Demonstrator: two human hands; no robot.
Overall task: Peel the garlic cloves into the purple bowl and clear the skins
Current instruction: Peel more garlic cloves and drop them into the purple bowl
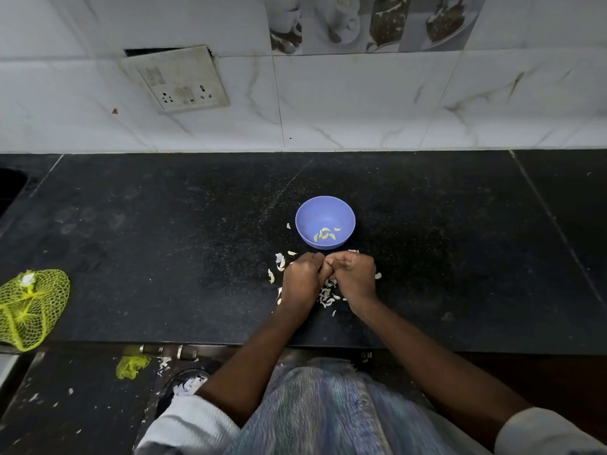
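Both hands meet fingertip to fingertip just near of the purple bowl [325,221]; left hand [303,277] and right hand [354,275] are curled, what they pinch is hidden; peeled cloves [325,234] lie in the bowl; garlic skins [326,295] are scattered on the black counter [164,241] around the wrists.

Dark stone counter [164,224], speckled, with a dull sheen and a dusty, faintly smeared top. On it sits the purple bowl [325,211], smooth plastic by the look, matt to satin, no glare on it. Inside lie the peeled garlic cloves [325,234], pale and slick. Around the hands, the skins [326,295] look papery, thin, dry and curled. Off to the side, a yellow net bag [33,307], coarse open plastic mesh. Behind, the wall tiles [361,103] are glossy, marble-veined, smooth. The switch plate [177,80] is plastic, grimy and dulled. Down below, the sleeves [187,425] read as soft matt cloth.
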